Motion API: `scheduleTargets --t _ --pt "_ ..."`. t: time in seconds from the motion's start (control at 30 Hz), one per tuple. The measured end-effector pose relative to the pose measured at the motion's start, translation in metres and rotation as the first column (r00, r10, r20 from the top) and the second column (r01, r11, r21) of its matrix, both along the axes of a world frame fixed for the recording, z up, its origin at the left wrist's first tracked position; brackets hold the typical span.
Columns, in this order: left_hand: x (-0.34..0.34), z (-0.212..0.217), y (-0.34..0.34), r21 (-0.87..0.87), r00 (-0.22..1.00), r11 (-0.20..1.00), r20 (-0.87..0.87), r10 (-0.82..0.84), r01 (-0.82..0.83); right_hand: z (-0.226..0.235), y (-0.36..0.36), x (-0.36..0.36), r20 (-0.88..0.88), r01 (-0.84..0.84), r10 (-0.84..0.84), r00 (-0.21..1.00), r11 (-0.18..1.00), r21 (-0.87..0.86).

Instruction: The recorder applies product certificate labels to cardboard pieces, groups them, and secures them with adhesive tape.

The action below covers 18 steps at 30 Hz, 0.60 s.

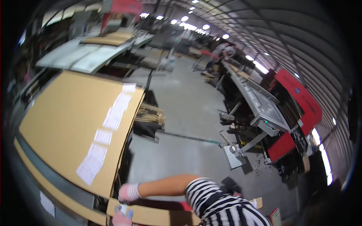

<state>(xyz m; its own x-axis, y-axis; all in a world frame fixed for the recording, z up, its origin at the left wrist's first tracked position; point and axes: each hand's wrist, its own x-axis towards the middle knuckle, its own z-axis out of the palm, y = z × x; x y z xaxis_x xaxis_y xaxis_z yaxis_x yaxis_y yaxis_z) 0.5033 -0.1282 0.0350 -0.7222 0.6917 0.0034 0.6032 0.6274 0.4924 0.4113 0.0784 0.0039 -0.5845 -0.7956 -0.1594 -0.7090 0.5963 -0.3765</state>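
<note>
Both hands are close together at the lower edge, over a narrow cardboard-brown board [158, 215]. My right hand [128, 192], in a pink-and-white knit glove, reaches in from a black-and-white striped sleeve [205, 194]; its fingers look curled. Just below it is my left hand [121, 219], gloved with greyish fingertips and partly cut off by the frame edge. Between them shows a small whitish piece [123, 208], blurred, its kind unclear. Beside the hands lies a large brown sheet [64, 116] with several white printed papers [113, 117] in a row along its right side.
A red and grey machine with a long bed [260, 100] stands to the right, a white footplate [234, 157] on the floor below. At far left, a brown board [109, 38] lies on a pale table [71, 54]. A person [226, 51] stands farther back.
</note>
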Motion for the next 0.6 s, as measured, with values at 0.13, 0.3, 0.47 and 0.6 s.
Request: scheduleTargets --t 0.13,0.3,0.47,0.6 --pt "0.005 0.031 0.054 0.087 0.968 0.985 0.215 0.131 -0.152 -0.037 0.031 -0.008 0.411 0.158 -0.07 0.909 0.97 -0.184" --pt "0.023 -0.006 0.085 0.049 0.988 0.987 -0.045 -0.149 0.151 -0.023 0.012 -0.012 0.243 0.078 -0.084 0.966 0.996 0.037" --pt "0.028 -0.019 0.08 0.094 0.963 0.981 -0.228 -0.145 0.169 0.01 0.02 0.003 0.027 0.459 -0.47 0.882 0.871 0.178" --pt "0.052 -0.026 0.088 -0.014 0.944 0.991 -0.304 -0.13 0.132 0.03 0.114 0.089 -0.098 0.9 -0.894 0.437 0.434 0.051"
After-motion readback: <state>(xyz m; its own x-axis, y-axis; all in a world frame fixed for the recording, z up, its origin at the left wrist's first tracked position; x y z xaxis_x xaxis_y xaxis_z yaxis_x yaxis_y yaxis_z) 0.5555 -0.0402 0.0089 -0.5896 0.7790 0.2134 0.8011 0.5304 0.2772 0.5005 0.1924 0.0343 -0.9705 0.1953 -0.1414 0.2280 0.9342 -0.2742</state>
